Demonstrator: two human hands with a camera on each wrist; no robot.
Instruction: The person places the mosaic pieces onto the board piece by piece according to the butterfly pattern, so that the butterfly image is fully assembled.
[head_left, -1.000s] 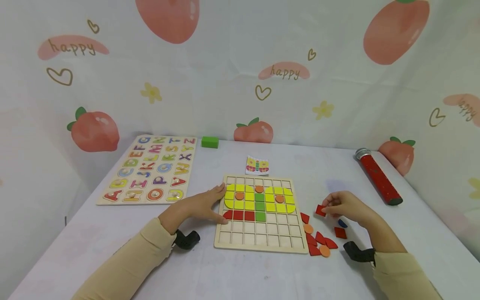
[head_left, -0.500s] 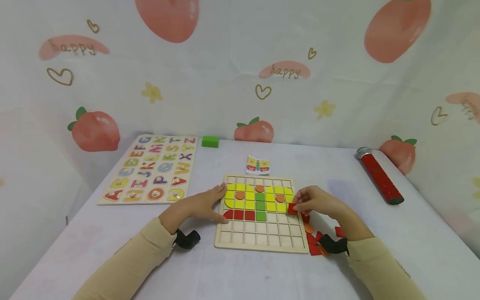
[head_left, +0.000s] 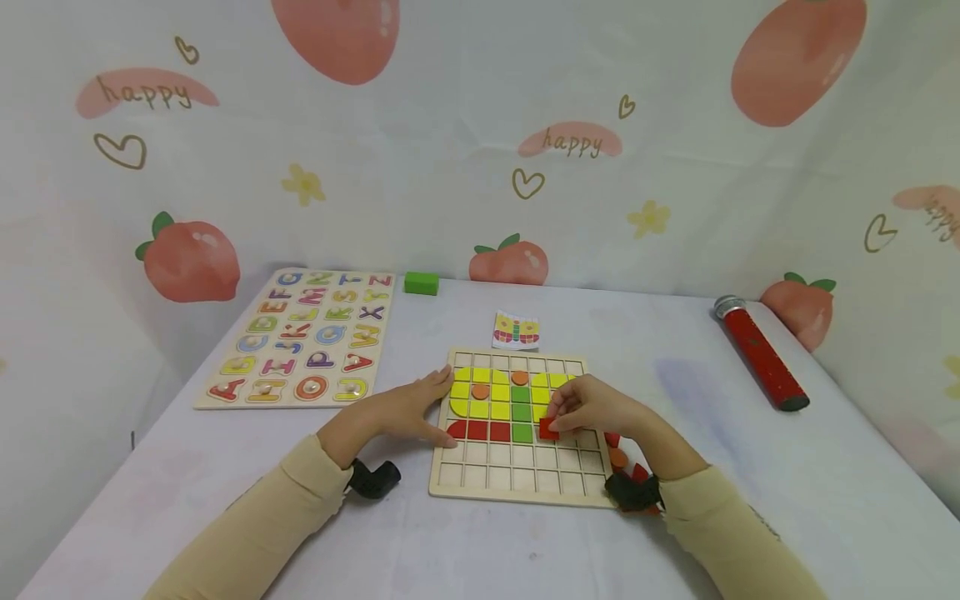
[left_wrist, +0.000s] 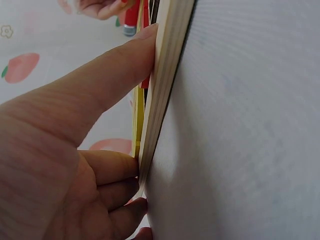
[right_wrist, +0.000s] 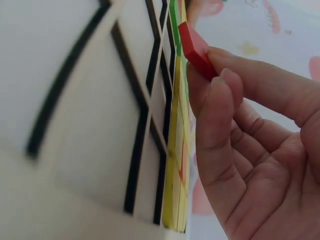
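A red square tile (head_left: 548,429) is over the wooden grid board (head_left: 517,498), just right of the green tiles (head_left: 521,432). The right hand (head_left: 600,408) pinches it, tilted, between thumb and fingertips. The left hand (head_left: 405,417) has its thumb and fingers spread, touching the board's left edge and gripping nothing. Yellow tiles (head_left: 478,408) fill cells above a row of red tiles (head_left: 477,430). By the board's right edge lie loose pieces, including an orange disc (head_left: 618,457), partly hidden by the right wrist. Behind the board is a picture card (head_left: 516,331); farther out on the tabletop (head_left: 487,550) are an alphabet board (head_left: 262,406), a green block (head_left: 422,284) and a red microphone (head_left: 759,358).
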